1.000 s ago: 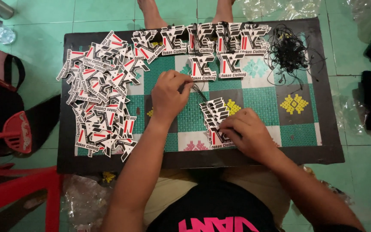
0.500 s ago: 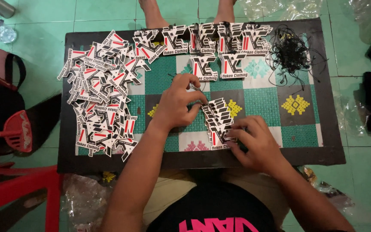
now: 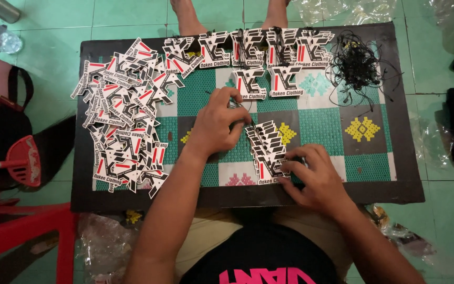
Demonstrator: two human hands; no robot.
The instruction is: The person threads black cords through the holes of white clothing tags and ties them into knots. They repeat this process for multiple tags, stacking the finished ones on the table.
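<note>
A fanned stack of black, white and red card tags [image 3: 267,148] lies on the patterned green mat [image 3: 321,123] in the middle of the low table. My left hand [image 3: 217,125] sits at the stack's upper end, its fingers pinched on what looks like a thin black string [image 3: 236,104]. My right hand [image 3: 315,178] presses on the stack's lower end, thumb and fingers gripping the tags there.
A big loose pile of the same tags [image 3: 124,118] covers the mat's left side. Neat rows of tags [image 3: 261,50] line the far edge. A tangle of black strings [image 3: 356,66] lies at the far right. Red plastic furniture [image 3: 19,231] stands left; another person's legs [image 3: 185,13] beyond.
My left hand has shifted slightly down and right toward the stack's top. My right hand has slid down to the stack's lower end, and the stack has fanned out longer.
</note>
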